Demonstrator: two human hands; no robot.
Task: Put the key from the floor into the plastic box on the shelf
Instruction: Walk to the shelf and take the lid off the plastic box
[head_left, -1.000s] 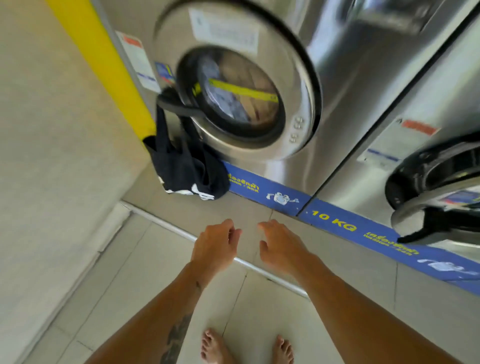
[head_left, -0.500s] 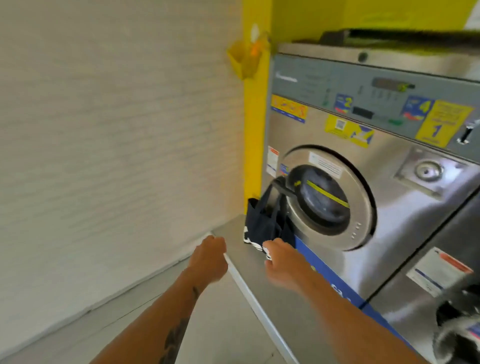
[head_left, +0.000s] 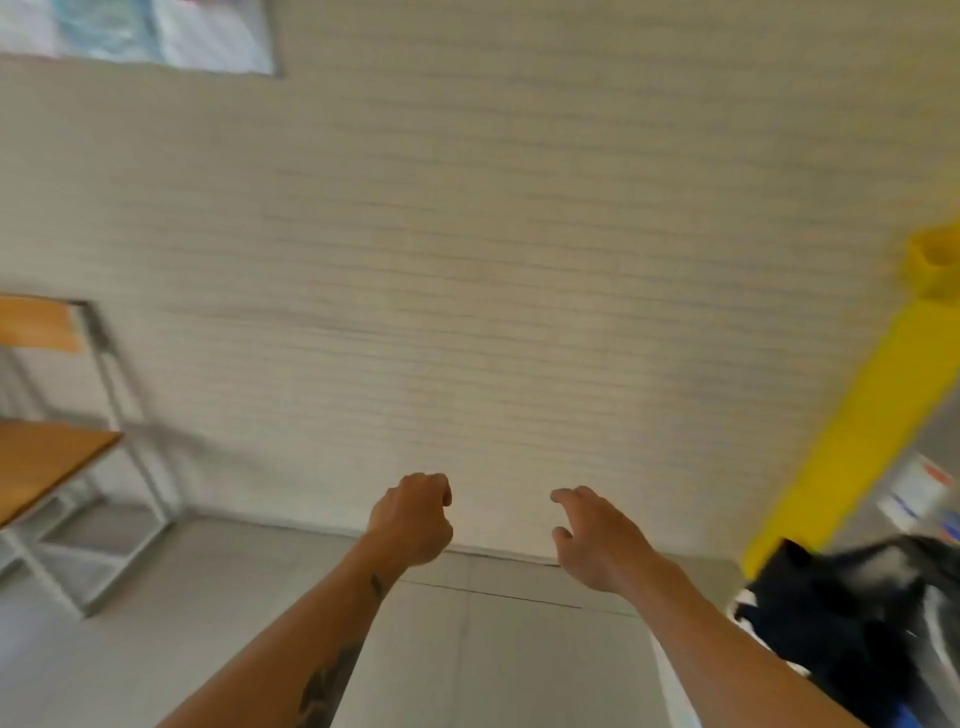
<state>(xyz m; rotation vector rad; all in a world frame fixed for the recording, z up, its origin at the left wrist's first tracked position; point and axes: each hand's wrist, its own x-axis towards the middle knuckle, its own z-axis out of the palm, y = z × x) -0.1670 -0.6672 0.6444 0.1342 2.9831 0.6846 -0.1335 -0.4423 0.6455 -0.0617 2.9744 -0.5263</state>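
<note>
Left hand (head_left: 413, 522): curled into a loose fist, knuckles up, fingers tucked under; whether this grip encloses anything cannot be told.
Right hand (head_left: 597, 540): grip open and empty, fingers slack and slightly bent, thumb apart from them, palm facing down and left.
Hands together: held out in front at about the same height, well apart, touching nothing.
Forearms: bare; the left one carries a dark tattoo (head_left: 324, 686) along its inner side, with a smaller mark near the wrist.
Key: not to be seen anywhere in view; if it sits inside the left fist, the fingers hide it.
Box: none in view.
Floor (head_left: 467, 649): smooth grey tiles, large and matte, with thin dark joints; it meets the wall just beyond the hands.
Wall (head_left: 493, 260): pale cream, covered in fine horizontal ridges, blurred by motion.
Shelf (head_left: 57, 452): at the left edge, flat orange-brown wooden boards on a thin pale metal frame with straight legs standing on the floor; the boards that show are bare.
Poster (head_left: 135, 31): top left on the wall, a flat pale sheet with blue patches, too blurred to read.
Post (head_left: 852, 431): a glossy yellow strip running up the right side, with a small yellow holder (head_left: 935, 260) fixed near its top.
Bag (head_left: 831, 623): lower right, soft dark fabric with white marks, crumpled and smeared by blur.
</note>
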